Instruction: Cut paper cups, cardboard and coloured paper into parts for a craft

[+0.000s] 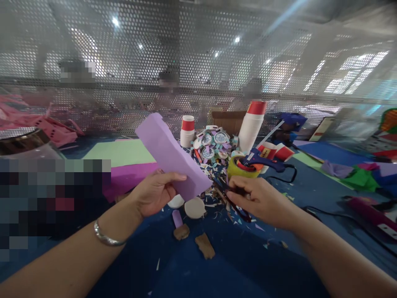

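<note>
My left hand [155,192] grips the lower end of a lilac foam sheet [170,155], which slants up to the left above the table. My right hand [259,200] is closed around the handles of dark scissors [231,198], whose blades point toward the sheet's lower edge. A silver bangle sits on my left wrist. Under the hands lie two white discs [194,207], a small lilac strip [177,218] and two brown scraps [204,245] on the blue table cover [235,265].
Paper cuttings litter the table's middle around a pile of round badges [212,142]. Red-and-white paper cup stacks [252,124], a yellow-green tape roll [243,167] and a blue glue gun [263,159] stand behind. Green and magenta sheets [124,165] lie left; a perforated metal screen stands behind.
</note>
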